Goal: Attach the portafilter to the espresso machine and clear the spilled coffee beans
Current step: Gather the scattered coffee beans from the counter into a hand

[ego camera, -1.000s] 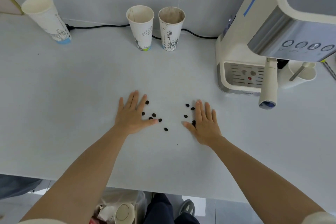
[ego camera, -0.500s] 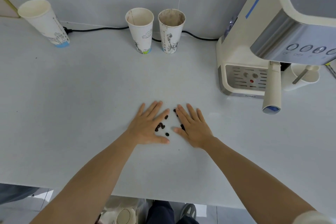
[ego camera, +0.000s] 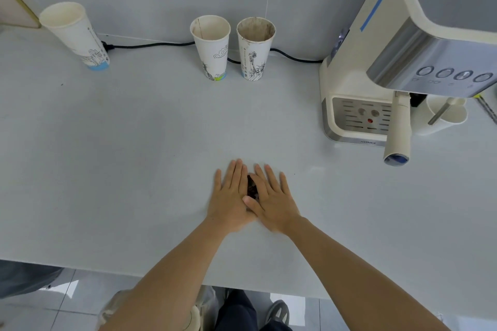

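Both flat, open hands, left hand (ego camera: 231, 196) and right hand (ego camera: 271, 199), pen coffee beans (ego camera: 251, 187) mid-table (ego camera: 107, 169).

Head view, steeply down, close

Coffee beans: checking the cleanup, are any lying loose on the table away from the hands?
No, the coffee beans sit bunched between the left hand and right hand.

I see wide bare counter (ego camera: 121, 169) left of my hands and between them and the two paper cups (ego camera: 232, 47) at the back wall. On the right, the espresso machine (ego camera: 390, 56) blocks the way, its portafilter handle (ego camera: 399, 129) jutting toward me. A third cup (ego camera: 76, 35) and a black cord (ego camera: 150, 45) line the far edge.
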`<state>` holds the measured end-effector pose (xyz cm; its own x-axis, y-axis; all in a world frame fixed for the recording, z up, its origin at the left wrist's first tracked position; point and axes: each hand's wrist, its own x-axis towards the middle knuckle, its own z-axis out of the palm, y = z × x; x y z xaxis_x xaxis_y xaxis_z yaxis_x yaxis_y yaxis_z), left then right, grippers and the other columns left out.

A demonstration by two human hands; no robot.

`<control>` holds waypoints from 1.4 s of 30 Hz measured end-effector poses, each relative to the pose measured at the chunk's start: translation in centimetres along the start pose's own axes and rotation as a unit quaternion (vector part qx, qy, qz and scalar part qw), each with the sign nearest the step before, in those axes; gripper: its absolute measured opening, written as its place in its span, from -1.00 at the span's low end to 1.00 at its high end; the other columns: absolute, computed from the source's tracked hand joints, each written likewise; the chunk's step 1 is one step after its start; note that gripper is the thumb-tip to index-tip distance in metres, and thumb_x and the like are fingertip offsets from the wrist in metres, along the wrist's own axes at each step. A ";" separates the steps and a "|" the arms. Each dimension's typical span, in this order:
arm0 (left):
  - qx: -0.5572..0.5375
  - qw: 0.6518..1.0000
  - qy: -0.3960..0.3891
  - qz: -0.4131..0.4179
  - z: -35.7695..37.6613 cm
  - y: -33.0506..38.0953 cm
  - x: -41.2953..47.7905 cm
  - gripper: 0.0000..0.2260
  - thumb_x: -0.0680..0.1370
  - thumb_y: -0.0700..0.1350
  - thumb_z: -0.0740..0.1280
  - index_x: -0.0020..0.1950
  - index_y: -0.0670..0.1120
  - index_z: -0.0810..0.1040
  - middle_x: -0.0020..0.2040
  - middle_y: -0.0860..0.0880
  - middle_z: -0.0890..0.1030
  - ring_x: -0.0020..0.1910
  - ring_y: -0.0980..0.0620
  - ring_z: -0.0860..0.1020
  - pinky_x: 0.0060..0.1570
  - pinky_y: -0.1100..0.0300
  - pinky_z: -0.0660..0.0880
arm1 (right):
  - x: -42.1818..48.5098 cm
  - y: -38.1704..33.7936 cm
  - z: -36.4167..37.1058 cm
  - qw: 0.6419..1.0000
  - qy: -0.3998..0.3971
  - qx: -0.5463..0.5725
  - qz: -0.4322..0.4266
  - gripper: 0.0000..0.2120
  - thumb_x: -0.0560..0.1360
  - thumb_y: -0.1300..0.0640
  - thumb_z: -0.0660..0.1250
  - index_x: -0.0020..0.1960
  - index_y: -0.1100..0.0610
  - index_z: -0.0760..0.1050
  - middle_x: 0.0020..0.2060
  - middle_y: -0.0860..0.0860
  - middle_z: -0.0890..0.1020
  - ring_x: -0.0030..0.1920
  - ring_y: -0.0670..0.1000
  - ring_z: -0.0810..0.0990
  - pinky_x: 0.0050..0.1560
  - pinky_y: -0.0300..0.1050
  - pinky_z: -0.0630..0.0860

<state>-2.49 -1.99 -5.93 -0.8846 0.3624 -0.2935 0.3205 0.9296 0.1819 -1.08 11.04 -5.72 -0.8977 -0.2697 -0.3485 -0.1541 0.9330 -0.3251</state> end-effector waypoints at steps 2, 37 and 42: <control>-0.007 1.000 0.002 -0.017 0.1 0.4 -0.4 -0.29 0.50 0.19 -0.04 0.45 -0.15 -0.31 0.53 -0.11 -0.25 0.47 -0.01 -0.33 0.37 -0.03 -0.40 | -0.1 -0.1 0.1 1.000 0.001 0.020 0.001 -0.39 0.57 -0.21 -0.14 0.51 0.06 -0.16 0.52 -0.01 -0.18 0.44 -0.05 -0.39 0.42 0.04 -0.39; -0.912 0.319 -0.083 -0.245 -1.7 -2.6 -6.7 -0.42 0.55 0.19 -0.04 0.09 -0.27 0.50 0.20 -0.18 0.53 0.23 -0.14 0.44 0.20 0.04 0.34 | 1.5 -0.1 -1.2 0.907 0.311 -0.117 -0.259 -0.86 0.25 0.30 0.53 -0.35 0.26 0.55 -0.42 0.13 0.60 -0.45 0.10 0.54 -0.48 -0.20 0.48; -0.918 0.299 -0.098 -0.239 -0.8 -2.4 -6.9 -0.41 0.55 0.19 -0.05 0.07 -0.27 0.52 0.07 -0.22 0.60 0.12 -0.11 0.52 0.18 0.01 0.36 | 1.3 -0.3 -1.3 0.914 0.295 -0.123 -0.251 -0.79 0.14 0.40 0.54 -0.46 0.24 0.51 -0.56 0.08 0.52 -0.55 0.06 0.47 -0.62 -0.22 0.43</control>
<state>2.57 -6.75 -3.57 -0.5863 0.3808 -0.7150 -0.7128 -0.6619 0.2321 -2.70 10.72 -4.96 -0.7434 -0.5707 0.3489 -0.6307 0.7718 -0.0815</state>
